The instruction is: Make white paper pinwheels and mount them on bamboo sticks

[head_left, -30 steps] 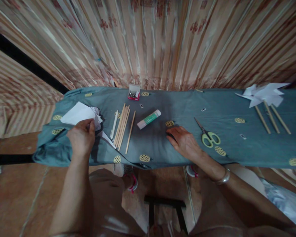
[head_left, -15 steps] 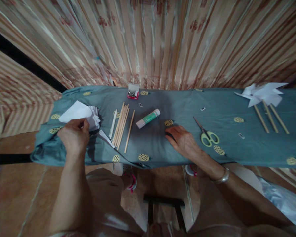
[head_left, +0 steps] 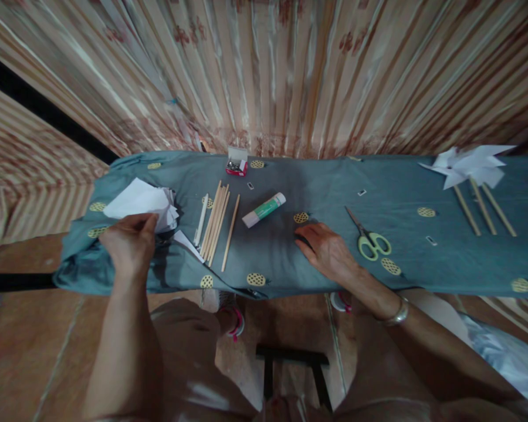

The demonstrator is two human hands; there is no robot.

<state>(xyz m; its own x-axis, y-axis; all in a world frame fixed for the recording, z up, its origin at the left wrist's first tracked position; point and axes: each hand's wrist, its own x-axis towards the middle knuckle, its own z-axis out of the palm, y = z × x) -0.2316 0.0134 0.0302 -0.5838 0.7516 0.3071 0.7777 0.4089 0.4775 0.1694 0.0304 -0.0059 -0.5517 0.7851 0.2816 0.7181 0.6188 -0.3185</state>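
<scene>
taking the glue stick [head_left: 264,210] as dial centre, you have three paper-topped sticks [head_left: 479,170] at three o'clock, apparently finished; the loose sticks [head_left: 215,225] and white paper stack [head_left: 134,199], both toward nine o'clock, look still unassembled. your left hand [head_left: 129,241] pinches narrowly at the stack's five o'clock edge; whether a sheet is gripped, i cannot tell. your right hand [head_left: 330,252] rests half-curled at four o'clock, its contents hidden. against the frame one second earlier, your left hand sits slightly further toward nine o'clock; the laid-out items appear unmoved.
</scene>
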